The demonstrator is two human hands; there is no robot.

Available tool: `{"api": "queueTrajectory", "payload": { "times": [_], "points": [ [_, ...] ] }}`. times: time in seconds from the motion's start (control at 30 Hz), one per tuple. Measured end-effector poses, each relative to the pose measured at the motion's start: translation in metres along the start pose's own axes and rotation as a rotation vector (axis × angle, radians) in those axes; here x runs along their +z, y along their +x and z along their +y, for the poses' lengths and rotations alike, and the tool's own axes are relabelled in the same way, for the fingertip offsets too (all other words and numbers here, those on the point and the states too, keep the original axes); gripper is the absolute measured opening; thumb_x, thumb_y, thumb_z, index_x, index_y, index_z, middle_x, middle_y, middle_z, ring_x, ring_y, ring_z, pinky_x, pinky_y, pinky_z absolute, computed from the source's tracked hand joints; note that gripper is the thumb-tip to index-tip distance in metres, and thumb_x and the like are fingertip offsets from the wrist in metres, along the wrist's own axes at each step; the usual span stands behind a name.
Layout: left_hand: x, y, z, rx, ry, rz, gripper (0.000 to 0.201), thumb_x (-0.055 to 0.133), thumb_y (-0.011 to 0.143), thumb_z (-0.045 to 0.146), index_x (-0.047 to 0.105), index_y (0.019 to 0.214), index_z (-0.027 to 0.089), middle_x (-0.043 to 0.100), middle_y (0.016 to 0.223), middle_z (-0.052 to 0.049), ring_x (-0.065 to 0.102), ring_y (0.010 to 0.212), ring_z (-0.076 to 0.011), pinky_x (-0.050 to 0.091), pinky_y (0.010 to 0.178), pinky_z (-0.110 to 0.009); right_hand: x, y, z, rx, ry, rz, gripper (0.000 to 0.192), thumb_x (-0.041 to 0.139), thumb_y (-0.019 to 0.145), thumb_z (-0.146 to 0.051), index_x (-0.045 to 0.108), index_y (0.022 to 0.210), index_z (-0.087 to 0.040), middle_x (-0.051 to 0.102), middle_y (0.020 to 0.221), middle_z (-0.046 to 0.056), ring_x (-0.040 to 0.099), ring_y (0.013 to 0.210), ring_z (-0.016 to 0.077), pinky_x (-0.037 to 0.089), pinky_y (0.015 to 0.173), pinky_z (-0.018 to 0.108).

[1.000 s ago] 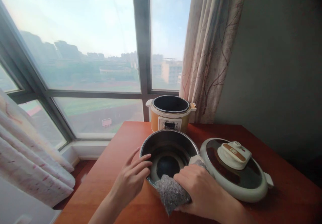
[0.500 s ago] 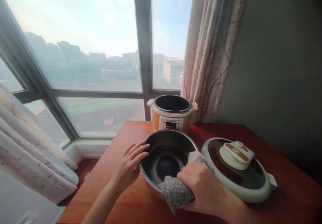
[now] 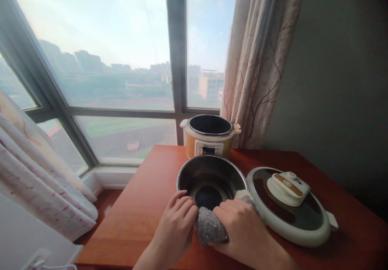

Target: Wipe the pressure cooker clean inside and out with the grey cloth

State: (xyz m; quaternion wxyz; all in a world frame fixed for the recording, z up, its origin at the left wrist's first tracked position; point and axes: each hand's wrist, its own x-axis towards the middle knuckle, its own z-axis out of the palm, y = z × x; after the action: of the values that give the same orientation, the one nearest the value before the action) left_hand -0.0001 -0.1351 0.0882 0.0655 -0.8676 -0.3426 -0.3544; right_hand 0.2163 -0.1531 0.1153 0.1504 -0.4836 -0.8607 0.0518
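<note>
Red-brown worktop (image 3: 136, 205) by a window (image 3: 121, 88), 1 dark pot (image 3: 209, 169) near its middle.
Head view: the pot is just in front of the cooker (image 3: 209, 138), left of the lid (image 3: 292, 210). The left hand (image 3: 176, 221) has its grip clamped over the near-left rim; the right hand (image 3: 242, 221) clamps grey cloth (image 3: 209, 226) lapped over the near-right rim.

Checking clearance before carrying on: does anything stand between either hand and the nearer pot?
The grey cloth lies between the right hand and the nearer pot; nothing visible stands between the left hand and its rim.
</note>
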Motion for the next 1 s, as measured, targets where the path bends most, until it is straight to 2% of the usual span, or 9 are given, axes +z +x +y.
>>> {"api": "queueTrajectory", "payload": {
  "times": [0.1,0.37,0.53,0.67,0.77,1.0],
  "points": [
    [0.007,-0.002,-0.001,-0.021,0.015,0.038,0.023,0.041,0.082,0.003,0.052,0.078,0.022,0.062,0.076,-0.003,0.064,0.077,-0.0181,0.054,0.098,-0.043,0.003,-0.001,0.002,-0.002,0.004,0.023,0.036,0.079,0.075,-0.054,0.062,0.081,-0.023,0.068,0.084,0.0,0.058,0.079,0.0212,0.024,0.07,0.034],
    [0.003,-0.001,-0.011,0.032,0.032,0.05,0.024,0.042,0.083,0.001,0.05,0.074,0.022,0.061,0.073,-0.002,0.064,0.079,-0.0165,0.056,0.098,-0.038,-0.005,-0.002,0.004,-0.029,0.004,-0.03,0.039,0.079,0.075,-0.057,0.062,0.084,-0.023,0.068,0.085,0.0,0.059,0.081,0.0217,0.025,0.071,0.034],
    [-0.007,0.001,-0.041,0.168,-0.021,-0.01,0.027,0.039,0.087,0.001,0.052,0.075,0.022,0.062,0.073,-0.001,0.064,0.078,-0.0146,0.054,0.1,-0.036,-0.01,0.001,0.017,-0.106,0.002,-0.106,0.047,0.074,0.075,-0.067,0.062,0.085,-0.023,0.068,0.087,0.001,0.059,0.081,0.0221,0.026,0.071,0.034],
    [-0.015,0.006,-0.076,0.211,-0.111,-0.075,0.027,0.039,0.089,0.002,0.054,0.079,0.022,0.068,0.08,-0.002,0.068,0.098,-0.0167,0.05,0.107,-0.036,-0.015,0.006,0.035,-0.215,-0.003,-0.161,0.051,0.073,0.073,-0.07,0.062,0.086,-0.022,0.069,0.088,0.002,0.059,0.082,0.0217,0.027,0.071,0.033],
    [-0.014,0.009,-0.094,0.208,-0.138,-0.07,0.028,0.038,0.091,0.002,0.055,0.083,0.022,0.072,0.088,-0.003,0.065,0.115,-0.018,0.046,0.111,-0.037,-0.019,0.007,0.045,-0.26,-0.008,-0.173,0.049,0.075,0.073,-0.067,0.062,0.088,-0.022,0.068,0.089,0.002,0.058,0.083,0.0216,0.027,0.071,0.033],
    [0.003,0.004,-0.098,0.16,-0.186,0.033,0.028,0.039,0.094,0.005,0.059,0.085,0.022,0.074,0.101,-0.006,0.06,0.125,-0.0203,0.045,0.11,-0.039,-0.012,0.003,0.044,-0.224,-0.013,-0.098,0.042,0.073,0.076,-0.062,0.061,0.086,-0.022,0.068,0.09,0.002,0.057,0.084,0.0221,0.027,0.074,0.034]
  ]
}}
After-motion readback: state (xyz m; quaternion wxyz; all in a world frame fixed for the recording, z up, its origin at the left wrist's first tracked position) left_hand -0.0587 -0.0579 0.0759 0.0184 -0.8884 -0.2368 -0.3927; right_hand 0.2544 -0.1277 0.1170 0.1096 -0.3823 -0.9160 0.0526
